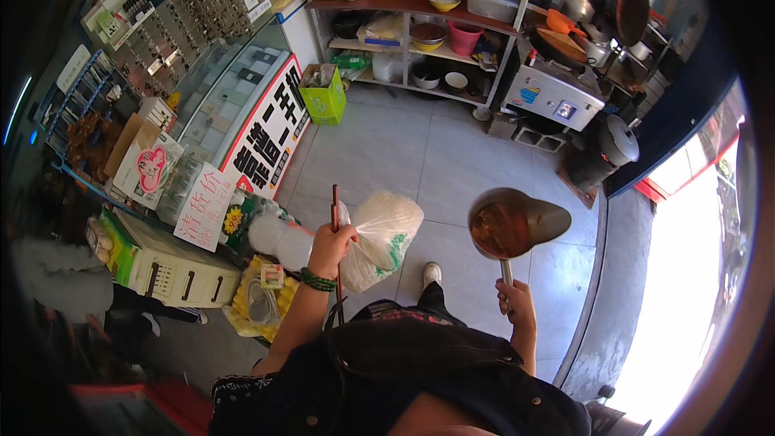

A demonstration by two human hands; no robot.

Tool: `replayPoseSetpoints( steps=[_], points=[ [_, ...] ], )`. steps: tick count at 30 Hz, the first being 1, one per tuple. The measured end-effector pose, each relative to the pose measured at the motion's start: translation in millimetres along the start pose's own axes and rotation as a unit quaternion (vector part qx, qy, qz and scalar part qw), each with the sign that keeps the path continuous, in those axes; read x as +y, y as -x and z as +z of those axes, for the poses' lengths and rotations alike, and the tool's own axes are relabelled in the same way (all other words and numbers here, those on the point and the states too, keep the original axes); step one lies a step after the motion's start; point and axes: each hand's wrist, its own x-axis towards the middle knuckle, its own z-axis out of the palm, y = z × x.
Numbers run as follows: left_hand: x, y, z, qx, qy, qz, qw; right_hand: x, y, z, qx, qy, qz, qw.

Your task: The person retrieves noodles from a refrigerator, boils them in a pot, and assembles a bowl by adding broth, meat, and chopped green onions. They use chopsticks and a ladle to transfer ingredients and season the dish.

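Note:
My left hand (pixel 332 249) is closed around a pair of wooden chopsticks (pixel 335 209) and the gathered neck of a white plastic bag (pixel 382 236). The bag bulges, bears green print and hangs over the tiled floor; its contents are not clear through the film. A green bead bracelet (pixel 318 280) circles that wrist. On the other side, my right hand (pixel 516 301) grips the handle of a metal ladle-like pot (pixel 550 221) with a broad spout. Reddish-brown liquid or sauce (pixel 501 229) lies in its bowl. The two hands are well apart.
A glass display counter (pixel 212 106) runs along the left, beside a green box (pixel 324 97). Shelves with bowls (pixel 418 21) stand ahead. A gas stove (pixel 554 94) and a lidded pot (pixel 614 139) are at right, near a bright doorway (pixel 678 266). Another person (pixel 66 281) is at far left.

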Motion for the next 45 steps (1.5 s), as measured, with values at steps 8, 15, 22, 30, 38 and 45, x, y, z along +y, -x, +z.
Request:
replayPoseSetpoints(
  steps=[8,15,22,30,38,45],
  points=[
    [50,-113,40,0.114,0.026,0.022,0.993,-189,-183,58,-0.161,0.141,-0.022,0.976],
    [87,-215,23,0.223,0.073,0.023,0.972,-357,-347,191,-0.315,0.198,-0.057,0.926],
    [124,-349,-3,0.275,0.055,-0.029,0.959,-524,-507,351,-0.379,0.167,-0.031,0.910],
    [187,-464,-33,0.362,0.024,-0.002,0.932,-649,-694,460,-0.479,0.056,-0.125,0.867],
    [246,-583,-39,0.419,0.039,0.021,0.907,-736,-844,510,-0.425,0.084,0.050,0.900],
    [328,-661,-44,0.428,0.112,0.014,0.897,-753,-877,506,-0.352,0.050,-0.008,0.935]
  ],
)
